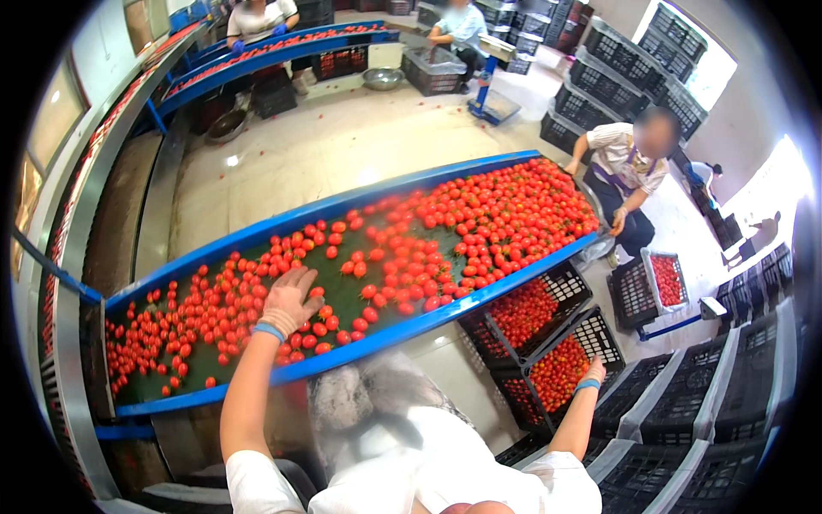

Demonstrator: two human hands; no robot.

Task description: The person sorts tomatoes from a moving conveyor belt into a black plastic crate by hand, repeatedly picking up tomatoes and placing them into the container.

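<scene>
Small red cherry tomatoes lie spread over a green sorting belt with raised blue side rails. My left hand rests among them near the belt's middle, palm down, fingers slightly spread, with a blue band at the wrist; what lies under the palm is hidden. On the right, my right hand is at the rim of a black plastic crate of tomatoes, also with a blue band at its wrist. Its fingers are partly hidden, so its grip is unclear. A second black crate of tomatoes stands beside it, below the belt.
A co-worker sits at the belt's far right end. Two more people work by another blue-railed conveyor at the back. A metal-sided conveyor runs along the left. Stacked black crates stand at the right, near a platform scale further back.
</scene>
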